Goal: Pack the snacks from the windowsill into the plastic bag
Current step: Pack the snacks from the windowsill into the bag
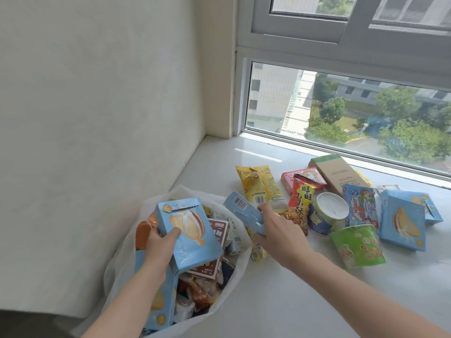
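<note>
Pale-blue cardboard in both grips. Left hand (162,242) at lower centre, forearm rising from the bottom edge, fingers clamped round an upright blue box (189,231) over the open white plastic bag (240,272), already crammed with snacks. Right hand (278,230) at centre frame, arm stretched in from the lower right, pinching a second blue box (244,211) tilted just above the bag's right rim. Right of centre on the white windowsill (280,301): yellow packet (260,184), red packet (299,203), green cup (357,246), brown carton (338,173), two more blue boxes (404,219).
</note>
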